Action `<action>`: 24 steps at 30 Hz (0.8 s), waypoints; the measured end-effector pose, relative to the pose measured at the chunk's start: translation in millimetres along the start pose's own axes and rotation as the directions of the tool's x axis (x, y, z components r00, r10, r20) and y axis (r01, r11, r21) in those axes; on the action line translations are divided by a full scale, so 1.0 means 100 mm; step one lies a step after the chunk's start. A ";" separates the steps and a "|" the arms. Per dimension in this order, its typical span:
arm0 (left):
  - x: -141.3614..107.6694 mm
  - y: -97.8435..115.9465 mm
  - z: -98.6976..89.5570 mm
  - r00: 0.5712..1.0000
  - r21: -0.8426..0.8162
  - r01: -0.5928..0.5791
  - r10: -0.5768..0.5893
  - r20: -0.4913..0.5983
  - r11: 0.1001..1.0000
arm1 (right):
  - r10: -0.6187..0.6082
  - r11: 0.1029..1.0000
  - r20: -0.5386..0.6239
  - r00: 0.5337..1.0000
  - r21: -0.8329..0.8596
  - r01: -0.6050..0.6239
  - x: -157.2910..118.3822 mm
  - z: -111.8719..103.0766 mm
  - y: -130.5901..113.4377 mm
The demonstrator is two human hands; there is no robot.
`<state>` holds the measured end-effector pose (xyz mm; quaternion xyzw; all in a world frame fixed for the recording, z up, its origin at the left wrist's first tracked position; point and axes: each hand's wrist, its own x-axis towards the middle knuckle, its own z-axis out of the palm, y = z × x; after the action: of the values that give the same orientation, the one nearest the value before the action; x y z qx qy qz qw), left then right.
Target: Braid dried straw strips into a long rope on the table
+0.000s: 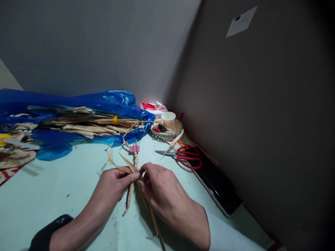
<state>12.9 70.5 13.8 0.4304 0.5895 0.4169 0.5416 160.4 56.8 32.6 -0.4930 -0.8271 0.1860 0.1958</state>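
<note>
I have both grips meeting at the lower end of a narrow braid (136,160), which lies near the middle of the pale green surface (78,167) with a pink clip (134,148) at its far end. My left grip (112,181) is closed, thumb over finger, pinching the dry strips where they cross. My right grip (167,195) is curled against the same crossing; its fingertips are partly hidden, so I cannot tell whether it has closed on a strip. I judge the step in hand to be folding one strip across the others just below the finished plait. As I read it, the next move calls for keeping the left pinch firm while the right lays its strip flat and draws it snug, with little force, since dry material like this could split. The work looks straw-coloured and papery: knobbly and tight near the clip, loose below. One pointed strip (130,164) angles up and away to the left, a shorter strip (128,200) hangs towards me, and a long strip (158,231) runs from beneath my right grip to the bottom edge of the view.
</note>
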 end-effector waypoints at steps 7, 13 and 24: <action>0.02 -0.10 -0.02 0.993 -0.044 0.119 -0.118 0.023 0.992 | 0.041 0.992 0.041 0.998 0.118 -0.045 0.02 -0.11 0.15; 0.04 -0.12 -0.01 0.988 -0.037 0.153 -0.154 -0.006 0.987 | 0.047 0.998 0.056 0.997 0.035 -0.049 -0.01 -0.06 0.15; 0.08 -0.11 -0.04 0.996 0.027 0.080 -0.079 -0.030 0.996 | 0.001 1.000 0.040 0.999 0.018 -0.002 -0.03 -0.14 0.14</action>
<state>7.8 74.7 1.1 0.4081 0.6198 0.3928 0.5432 179.5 61.6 37.6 -0.4879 -0.8287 0.2035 0.1837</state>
